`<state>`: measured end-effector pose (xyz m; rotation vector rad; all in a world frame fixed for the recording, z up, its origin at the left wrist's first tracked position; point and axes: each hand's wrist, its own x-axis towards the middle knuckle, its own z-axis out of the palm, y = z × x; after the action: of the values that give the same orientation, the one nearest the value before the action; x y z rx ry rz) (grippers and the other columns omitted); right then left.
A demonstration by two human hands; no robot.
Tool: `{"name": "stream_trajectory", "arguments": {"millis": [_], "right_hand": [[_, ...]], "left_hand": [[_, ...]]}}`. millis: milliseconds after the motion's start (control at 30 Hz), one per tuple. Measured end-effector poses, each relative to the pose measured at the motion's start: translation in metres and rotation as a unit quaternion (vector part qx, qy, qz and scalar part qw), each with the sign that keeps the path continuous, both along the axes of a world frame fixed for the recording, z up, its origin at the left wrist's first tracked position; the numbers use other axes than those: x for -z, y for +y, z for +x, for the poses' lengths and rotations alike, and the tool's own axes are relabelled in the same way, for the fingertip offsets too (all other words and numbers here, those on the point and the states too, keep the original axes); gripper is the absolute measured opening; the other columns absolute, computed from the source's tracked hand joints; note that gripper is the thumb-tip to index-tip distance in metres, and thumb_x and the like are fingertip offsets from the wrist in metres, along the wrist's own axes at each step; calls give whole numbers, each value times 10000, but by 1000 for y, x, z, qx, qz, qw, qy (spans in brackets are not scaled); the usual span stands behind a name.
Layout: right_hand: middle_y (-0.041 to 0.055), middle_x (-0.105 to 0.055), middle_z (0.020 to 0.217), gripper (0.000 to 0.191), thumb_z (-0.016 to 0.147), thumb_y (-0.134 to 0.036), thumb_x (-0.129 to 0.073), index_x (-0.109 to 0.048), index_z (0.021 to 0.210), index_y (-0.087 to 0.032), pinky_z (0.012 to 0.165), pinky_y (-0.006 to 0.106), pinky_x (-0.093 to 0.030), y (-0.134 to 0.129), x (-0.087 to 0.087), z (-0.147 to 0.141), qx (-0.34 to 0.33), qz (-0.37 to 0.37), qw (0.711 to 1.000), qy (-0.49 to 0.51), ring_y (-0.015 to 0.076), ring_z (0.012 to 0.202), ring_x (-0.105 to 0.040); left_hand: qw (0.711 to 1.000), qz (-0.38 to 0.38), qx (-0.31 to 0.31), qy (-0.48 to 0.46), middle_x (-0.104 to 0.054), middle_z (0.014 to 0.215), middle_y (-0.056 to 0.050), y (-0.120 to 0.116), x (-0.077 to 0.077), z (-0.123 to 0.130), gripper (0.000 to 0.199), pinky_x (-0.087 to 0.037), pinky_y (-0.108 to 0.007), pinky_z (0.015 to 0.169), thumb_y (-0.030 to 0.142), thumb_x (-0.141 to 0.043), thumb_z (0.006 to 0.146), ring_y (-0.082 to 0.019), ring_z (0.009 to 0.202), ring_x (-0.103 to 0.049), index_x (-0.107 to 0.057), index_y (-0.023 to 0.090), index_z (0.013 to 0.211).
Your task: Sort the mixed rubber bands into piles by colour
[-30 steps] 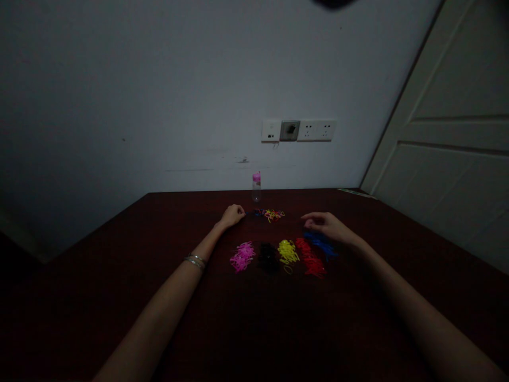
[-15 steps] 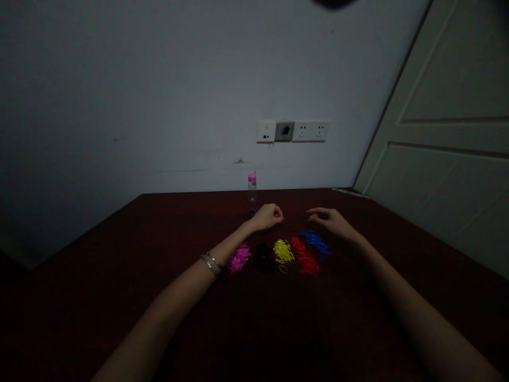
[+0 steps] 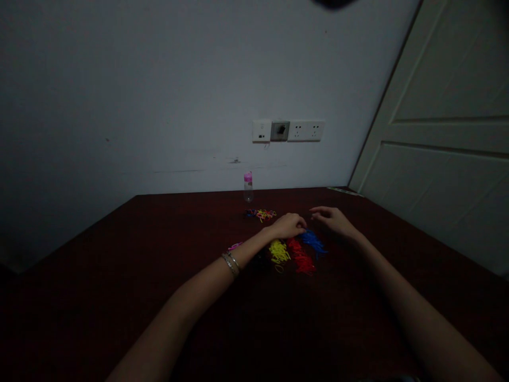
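My left hand (image 3: 292, 225), with bracelets on its wrist, has its fingertips pinched together at the upper edge of a pile of blue rubber bands (image 3: 314, 244). A bit of blue shows at those fingertips. Just right of it, my right hand (image 3: 333, 220) hovers beyond the blue pile, thumb and fingers apart, with nothing visible in them. Red rubber bands (image 3: 301, 257) and yellow rubber bands (image 3: 279, 252) lie in heaps left of the blue. Pink rubber bands (image 3: 235, 246) and a dark pile (image 3: 260, 258) are mostly covered by my left forearm.
Farther back lies a small mixed-colour heap of rubber bands (image 3: 262, 214). Behind it a clear bottle with a pink top (image 3: 248, 187) stands near the wall. Sockets (image 3: 306, 131) sit on the wall, and a pale door (image 3: 445, 127) rises beyond the dark red table (image 3: 191, 217) at right.
My left hand has moved right and nearer, from beside the mixed heap to the blue pile, uncovering that heap. Its forearm now covers most of the pink pile. My right hand has hardly moved.
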<state>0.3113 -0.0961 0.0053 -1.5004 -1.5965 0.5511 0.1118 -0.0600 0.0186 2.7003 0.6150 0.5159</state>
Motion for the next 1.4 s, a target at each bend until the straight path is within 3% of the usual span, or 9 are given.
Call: {"name": "stream_trajectory", "arguments": {"millis": [100,267,433,567,667,833,1000,1233,1400], "right_hand": [[97,-691,859,335,730,-319,-564,-638,997,-132,671,294,-486,-1,-1,-2,-5,-12,1000,4,197,783,-632],[96,-691,848,336,724,-324,-570,-649,993,-139,655,287,-485,1,2,-2,-13,-18,1000,-7,194,768,-631],[84,-687,806,348,731,-332,-548,-649,996,-131,590,255,-471,0,4,-7,-17,-31,999,-17,171,698,-619],[83,-688,834,317,738,-305,-540,-655,981,-137,609,247,-473,0,4,-18,-41,-24,997,-53,170,726,-620],[78,-689,872,293,747,-275,-527,-659,975,-146,685,258,-480,3,3,-30,-71,3,995,-75,169,771,-622],[58,-688,889,268,747,-239,-521,-669,958,-162,712,257,-476,20,-1,-55,-106,24,985,-136,168,793,-618],[54,-683,877,290,733,-169,-517,-660,985,-162,724,249,-459,47,-4,-76,-85,50,978,-181,159,782,-608],[78,-666,904,336,712,-133,-564,-630,1042,-139,746,252,-442,82,9,-84,-69,41,974,-212,166,815,-603],[61,-665,858,362,716,-164,-597,-611,1077,-142,711,235,-444,93,17,-87,-76,14,972,-224,147,760,-597]], "left_hand": [[998,-12,-39,-45,-660,824,-66,16,2,-22,230,-432,-230,692,218,-546,752,-134,718,-571,-685,120,907],[975,-71,-173,-125,-669,785,-53,57,7,-82,224,-439,-232,683,235,-537,736,-138,711,-575,-692,126,854],[903,-107,-336,-245,-674,763,-69,95,21,-146,187,-441,-249,693,222,-556,697,-156,719,-591,-693,117,766],[850,-124,-395,-326,-662,708,-51,109,35,-175,176,-442,-251,671,229,-563,670,-156,685,-585,-686,119,728],[831,-137,-397,-365,-650,681,-42,110,39,-179,207,-435,-235,626,270,-567,671,-145,652,-572,-684,116,746],[846,-137,-378,-351,-638,659,-30,106,40,-175,215,-412,-213,588,294,-574,674,-126,615,-550,-678,120,746],[853,-139,-374,-337,-612,612,-17,102,39,-176,234,-402,-209,561,302,-547,701,-119,583,-536,-672,116,771],[856,-137,-370,-335,-625,641,-30,100,40,-175,238,-409,-216,577,298,-537,710,-122,601,-546,-665,108,775],[854,-140,-365,-344,-620,625,-29,102,43,-175,246,-414,-219,588,303,-527,718,-119,587,-545,-660,105,779]]}}
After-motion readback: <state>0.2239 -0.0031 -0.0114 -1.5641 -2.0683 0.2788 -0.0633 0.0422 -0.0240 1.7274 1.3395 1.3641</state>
